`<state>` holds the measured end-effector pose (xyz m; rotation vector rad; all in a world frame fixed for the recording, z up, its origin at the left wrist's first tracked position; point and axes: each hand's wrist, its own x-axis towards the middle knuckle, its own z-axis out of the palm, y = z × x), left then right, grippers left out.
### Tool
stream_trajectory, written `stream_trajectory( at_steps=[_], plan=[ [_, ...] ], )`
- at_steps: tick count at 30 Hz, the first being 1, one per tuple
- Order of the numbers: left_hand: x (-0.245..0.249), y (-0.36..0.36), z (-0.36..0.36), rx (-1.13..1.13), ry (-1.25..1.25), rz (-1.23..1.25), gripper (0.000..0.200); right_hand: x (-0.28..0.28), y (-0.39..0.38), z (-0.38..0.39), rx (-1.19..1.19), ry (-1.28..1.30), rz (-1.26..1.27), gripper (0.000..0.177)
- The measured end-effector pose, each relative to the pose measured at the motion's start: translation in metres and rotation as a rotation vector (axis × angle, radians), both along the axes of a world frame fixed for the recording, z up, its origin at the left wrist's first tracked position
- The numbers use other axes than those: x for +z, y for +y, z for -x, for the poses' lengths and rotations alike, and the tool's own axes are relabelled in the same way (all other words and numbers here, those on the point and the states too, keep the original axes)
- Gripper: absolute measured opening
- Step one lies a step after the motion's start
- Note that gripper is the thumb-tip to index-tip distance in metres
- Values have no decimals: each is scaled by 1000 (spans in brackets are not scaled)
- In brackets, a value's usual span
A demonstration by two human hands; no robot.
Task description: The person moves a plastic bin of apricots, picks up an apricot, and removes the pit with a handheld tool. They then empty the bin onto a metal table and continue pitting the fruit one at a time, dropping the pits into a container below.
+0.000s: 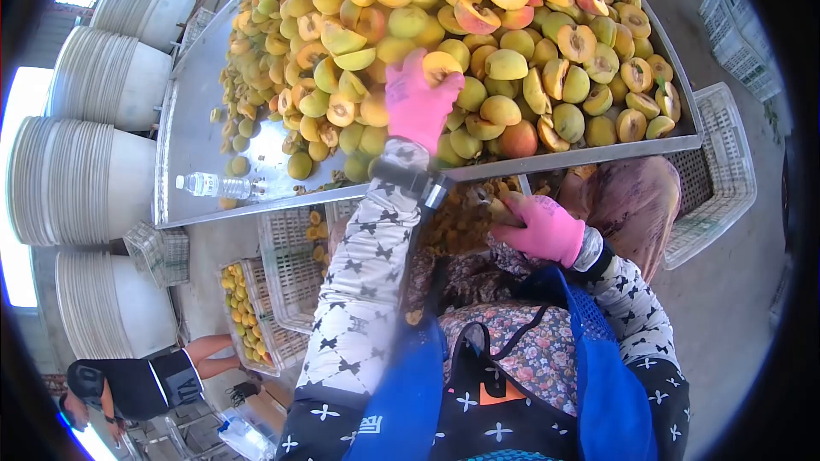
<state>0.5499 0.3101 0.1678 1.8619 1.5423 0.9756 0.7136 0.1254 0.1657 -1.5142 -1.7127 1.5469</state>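
On the grey steel worktop (201,149), the pink-gloved left hand (417,104) grips a halved yellow stone fruit (441,67) at the heap's near edge, fingertips pointing away. The right hand (545,229) is curled closed lower down, farther from the heap.

The fruit pile (512,77) is cut off at the top edge. Whether the left hand (418,102) grips a fruit there cannot be told. The right hand (542,226) wraps an item (480,197) too hidden to name. The bench (195,132) covers part of a crate (726,162).
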Motion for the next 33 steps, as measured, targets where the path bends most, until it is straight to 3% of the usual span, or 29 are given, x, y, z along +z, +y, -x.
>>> stream_trajectory(
  at_steps=[1, 3, 4, 7, 8, 11, 12, 13, 15, 16, 18, 19, 21, 22, 23, 24, 28, 30, 33],
  plan=[
    [5, -2, 0, 6, -87, 34, 60, 6, 1, -1, -40, 43, 68, 29],
    [12, -18, 4, 12, -261, 104, 57, -12, 1, 4, -212, 120, -177, 28],
    [16, -26, 15, -49, -226, 35, 55, -18, 2, 4, -299, 158, -302, 28],
    [25, -55, 40, -271, -627, 286, 51, 15, 7, 13, -600, 373, -407, 29],
    [35, -73, 40, -305, -603, 347, 52, 30, 11, 12, -606, 341, -425, 27],
    [41, -111, 32, -438, -468, 299, 51, 18, 26, 23, -530, 433, -309, 30],
    [43, -127, 26, -426, -581, 223, 50, 21, 23, 31, -518, 896, 68, 36],
    [46, -136, 19, -327, -734, 185, 50, 7, 22, 47, -569, 938, -53, 39],
    [46, -152, 10, -115, -1029, 109, 50, 16, 15, 60, -607, 1055, 109, 38],
    [5, -151, 20, -191, -898, -2, 52, 17, 12, 66, -624, 1088, 137, 37],
    [15, -160, 24, -137, -907, 142, 50, 2, 10, 80, -645, 1051, -3, 35],
    [20, -161, 27, -116, -911, 210, 50, 0, 7, 75, -574, 708, -282, 34],
    [13, -152, 41, -216, -547, -122, 41, 10, 1, 57, -384, 3, -798, 32],
    [11, -149, 47, -251, -656, -74, 40, 20, 2, 53, -286, 8, -872, 30],
    [8, -147, 52, -289, -766, -20, 42, 20, 1, 52, -237, -80, -861, 29],
    [1, -141, 56, -301, -315, -399, 42, 19, -1, 52, -194, -171, -849, 29],
    [11, -148, 58, -331, -320, -199, 40, 18, 2, 45, -38, -447, -903, 30],
    [10, -148, 62, -372, -212, -264, 41, 14, 2, 45, 5, -517, -894, 30],
    [17, -159, 48, -302, -718, 25, 38, 11, 3, 43, 12, -532, -945, 32]
  ],
)
